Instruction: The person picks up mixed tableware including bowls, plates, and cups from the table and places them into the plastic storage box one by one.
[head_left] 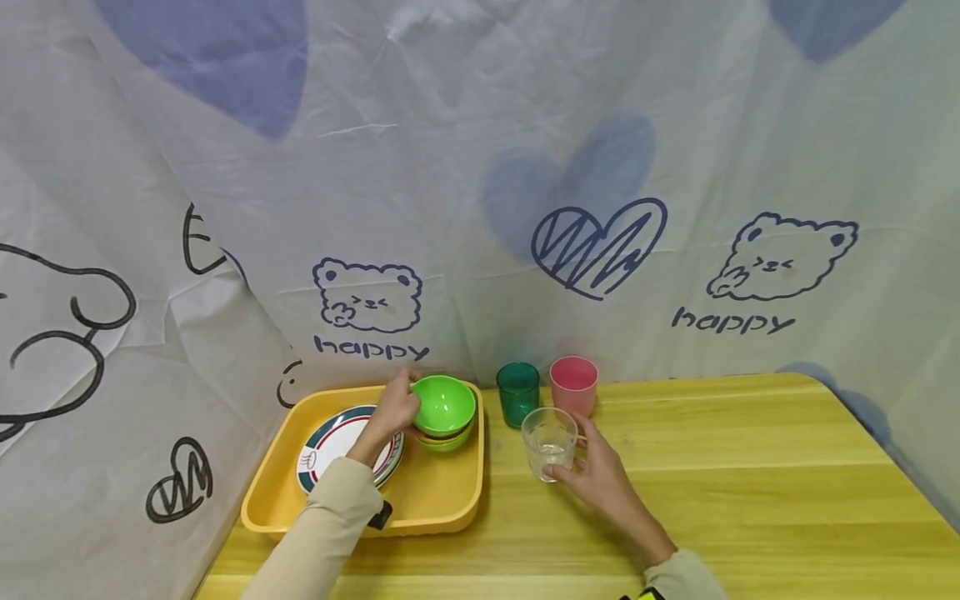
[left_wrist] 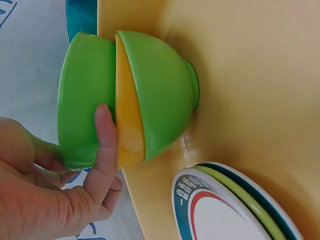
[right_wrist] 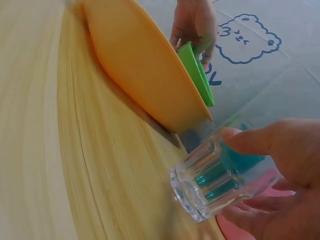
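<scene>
My left hand (head_left: 396, 408) grips a green bowl (head_left: 444, 403) by its side, at the right part of a yellow tray (head_left: 264, 492). Directly under it sit a yellow bowl (left_wrist: 129, 117) and another green bowl (left_wrist: 162, 95), stacked in the tray. In my right hand (head_left: 604, 475) is a clear glass (head_left: 550, 442), pinched between thumb and fingers; the right wrist view shows it tilted, its thick base toward the wooden table. Just behind the glass stand a teal cup (head_left: 518, 396) and a pink cup (head_left: 574, 385).
Plates (head_left: 345, 425) with dark teal rims lie stacked in the left part of the tray, beside the bowls. The wooden table (head_left: 750, 475) extends to the right. A printed white cloth (head_left: 480, 192) hangs behind the table and along its left side.
</scene>
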